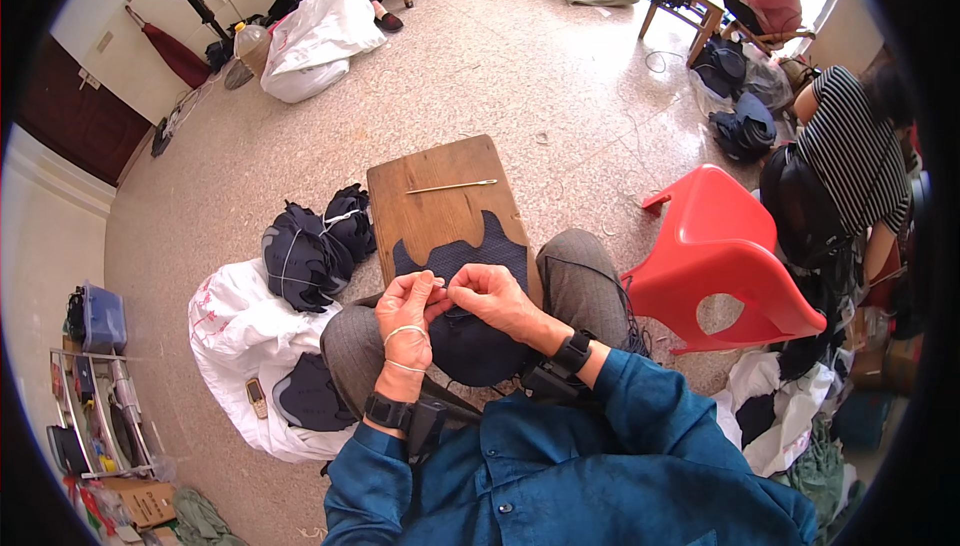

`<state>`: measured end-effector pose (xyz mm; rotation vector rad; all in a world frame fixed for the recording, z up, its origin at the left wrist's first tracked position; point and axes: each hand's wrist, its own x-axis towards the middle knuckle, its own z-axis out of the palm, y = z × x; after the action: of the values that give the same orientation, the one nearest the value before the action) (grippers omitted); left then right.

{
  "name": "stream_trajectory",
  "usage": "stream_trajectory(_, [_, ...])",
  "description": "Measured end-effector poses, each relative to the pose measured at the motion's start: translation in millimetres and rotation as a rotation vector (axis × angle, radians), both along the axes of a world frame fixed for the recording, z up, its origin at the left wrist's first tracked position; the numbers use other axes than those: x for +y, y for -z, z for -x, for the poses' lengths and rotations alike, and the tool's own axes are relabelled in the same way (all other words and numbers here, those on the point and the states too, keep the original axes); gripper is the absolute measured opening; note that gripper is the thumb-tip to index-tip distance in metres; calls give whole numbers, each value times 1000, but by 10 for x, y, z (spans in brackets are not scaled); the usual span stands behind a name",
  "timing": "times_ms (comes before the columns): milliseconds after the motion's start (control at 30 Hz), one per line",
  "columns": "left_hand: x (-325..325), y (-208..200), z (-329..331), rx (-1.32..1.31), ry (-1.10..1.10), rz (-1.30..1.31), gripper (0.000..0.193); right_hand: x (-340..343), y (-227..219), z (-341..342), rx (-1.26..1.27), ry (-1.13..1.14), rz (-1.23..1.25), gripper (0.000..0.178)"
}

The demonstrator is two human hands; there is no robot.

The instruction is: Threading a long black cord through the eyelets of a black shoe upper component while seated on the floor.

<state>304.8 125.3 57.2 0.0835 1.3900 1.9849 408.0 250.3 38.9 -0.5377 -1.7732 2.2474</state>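
Observation:
My left hand [408, 321] and my right hand [492, 296] meet above my lap, fingertips pinched almost together. What they pinch is too small to make out. A pale band [405, 330] loops around my left hand and wrist. Beneath both hands a dark, mesh-textured fabric piece [480, 258] with a notched edge lies over a wooden stool top [435, 168] and reaches into my lap. On the bare wood beyond it rests a long, thin needle-like tool [452, 186].
Tied dark fabric bundles [300, 251] sit left of the stool, beside a white sack [235, 321] bearing a phone [257, 398] and dark pieces [312, 394]. A red plastic chair [715, 246] stands at right. Beyond it sits a person in a striped top [850, 136].

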Motion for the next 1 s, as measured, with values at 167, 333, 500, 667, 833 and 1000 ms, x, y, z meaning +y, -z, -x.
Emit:
stream_trajectory(167, [-18,30,5,-6,10,-2,13,-13,0,5,11,-3,-71,12])
stream_trajectory(333, [-3,23,-11,-10,19,-6,14,6,-13,-6,-13,30,-167,13])
stream_trajectory(500, [-7,41,0,19,41,7,14,14,-18,-4,-1,20,-151,14])
stream_trajectory(667, [-7,23,-12,30,53,0,15,12,-5,-3,19,6,-106,14])
stream_trajectory(833, [-4,8,-31,39,31,1,15,13,-43,-6,16,19,-126,15])
stream_trajectory(1000, [12,3,-64,31,15,-8,14,-5,-68,0,10,90,-268,18])
